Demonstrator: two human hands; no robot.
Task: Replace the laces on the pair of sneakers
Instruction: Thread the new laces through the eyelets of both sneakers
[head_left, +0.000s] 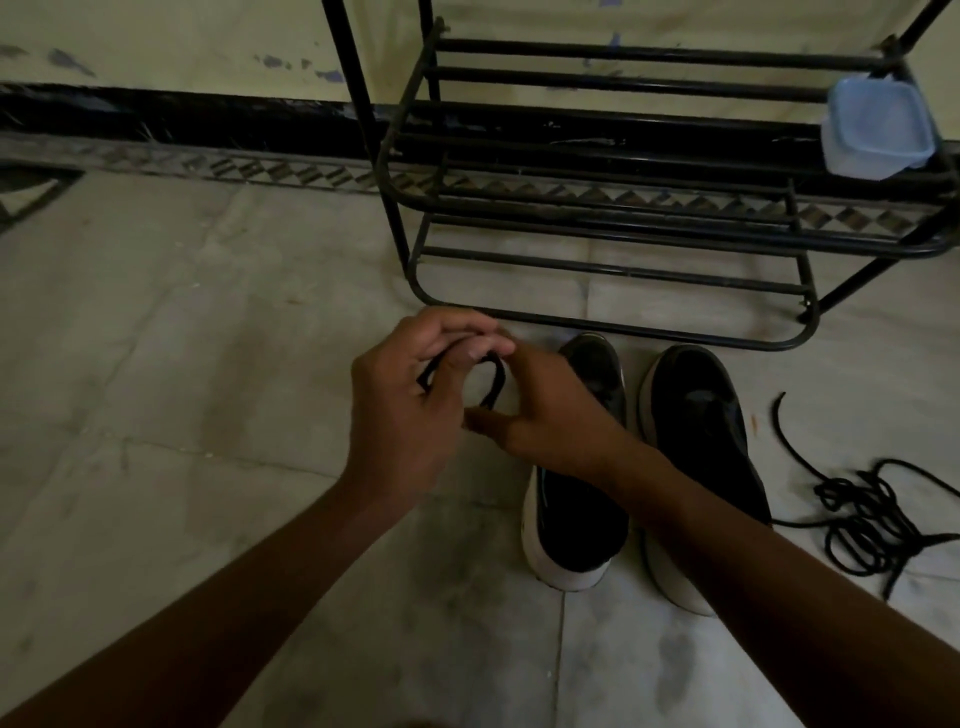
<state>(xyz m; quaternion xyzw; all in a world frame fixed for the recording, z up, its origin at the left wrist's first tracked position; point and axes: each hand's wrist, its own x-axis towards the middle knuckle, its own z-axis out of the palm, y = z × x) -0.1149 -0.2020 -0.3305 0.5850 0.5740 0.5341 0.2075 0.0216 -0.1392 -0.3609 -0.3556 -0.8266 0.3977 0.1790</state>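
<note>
Two black sneakers with white soles stand side by side on the floor, toes toward the rack: the left sneaker (576, 525) and the right sneaker (701, 441). Both of my hands meet just left of the left sneaker's toe, above the floor. My left hand (405, 410) and my right hand (545, 415) each pinch a short black lace (493, 382), which loops between them. My right forearm crosses over the left sneaker and hides its middle. A tangled heap of black lace (862, 519) lies on the floor to the right of the right sneaker.
A black metal shoe rack (623, 327) stands right behind the sneakers, against the wall. A clear plastic box with a bluish lid (878, 130) sits on the rack's right end. Grey stone floor (182, 364) stretches to the left.
</note>
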